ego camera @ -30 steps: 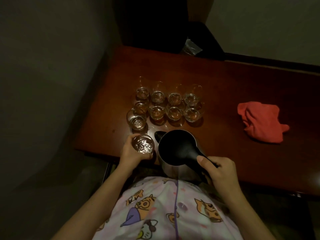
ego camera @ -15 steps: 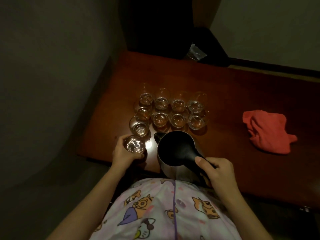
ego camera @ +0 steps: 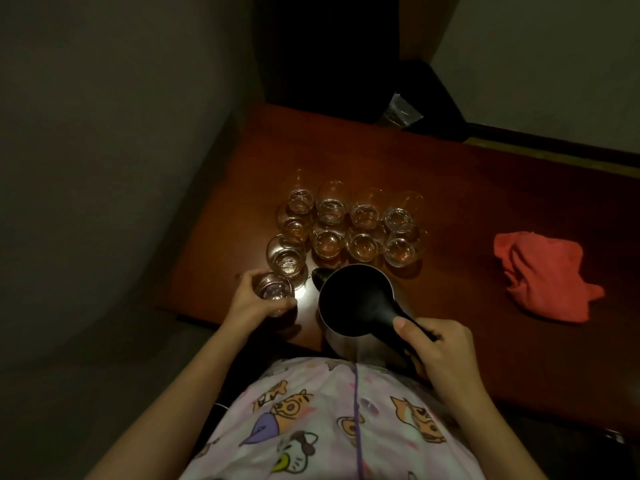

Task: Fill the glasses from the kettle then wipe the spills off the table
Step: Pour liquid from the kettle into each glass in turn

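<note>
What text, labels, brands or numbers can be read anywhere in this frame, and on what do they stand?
None can be read.
The kettle shows no marking.
The glasses and red cloth are plain.
The printed garment carries cartoon figures, no lettering.
The crinkled packet at the table's far edge is too dark and small to read.

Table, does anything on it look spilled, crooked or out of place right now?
No spill shows on the dim table. The glasses stand upright, but the left column bends out of line. The left hand holds one glass by the table's near edge.
</note>
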`<state>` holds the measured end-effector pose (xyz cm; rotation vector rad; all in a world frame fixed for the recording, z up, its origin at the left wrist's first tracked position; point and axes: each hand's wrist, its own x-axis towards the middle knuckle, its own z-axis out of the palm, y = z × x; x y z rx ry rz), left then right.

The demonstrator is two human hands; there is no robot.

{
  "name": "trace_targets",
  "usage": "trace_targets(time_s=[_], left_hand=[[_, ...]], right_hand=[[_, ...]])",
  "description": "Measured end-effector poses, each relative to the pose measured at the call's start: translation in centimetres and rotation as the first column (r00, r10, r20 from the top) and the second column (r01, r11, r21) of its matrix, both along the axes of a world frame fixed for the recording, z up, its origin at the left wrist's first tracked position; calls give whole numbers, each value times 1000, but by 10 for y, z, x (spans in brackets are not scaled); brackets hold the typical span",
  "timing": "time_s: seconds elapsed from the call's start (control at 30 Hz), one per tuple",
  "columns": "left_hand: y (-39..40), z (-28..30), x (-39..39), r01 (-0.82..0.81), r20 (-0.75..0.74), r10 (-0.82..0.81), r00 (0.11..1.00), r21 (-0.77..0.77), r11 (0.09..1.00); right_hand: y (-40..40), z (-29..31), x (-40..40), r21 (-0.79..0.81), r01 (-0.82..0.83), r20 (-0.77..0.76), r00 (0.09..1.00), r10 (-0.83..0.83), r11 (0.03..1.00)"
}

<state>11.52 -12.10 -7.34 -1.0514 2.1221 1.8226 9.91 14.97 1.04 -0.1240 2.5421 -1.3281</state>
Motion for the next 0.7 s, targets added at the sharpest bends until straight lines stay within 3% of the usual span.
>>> trace_targets(time_s=[0.23, 0.37, 0.53, 0.7], left_hand=[[3, 7, -28, -10, -47, 6, 999, -81, 997], [3, 7, -42, 42, -31, -53, 998, -283, 958], [8, 4, -56, 149, 107, -111, 988, -472, 869], [9, 0, -68, 180, 144, -122, 982, -514, 839]], right_hand=[[4, 7, 6, 39, -6, -28, 1000, 7, 999], [10, 11, 8, 57, 9, -45, 999, -6, 998], [17, 13, 13, 58, 46, -50, 998, -43, 997], [23, 15, 15, 76, 73, -42, 997, -70, 994]])
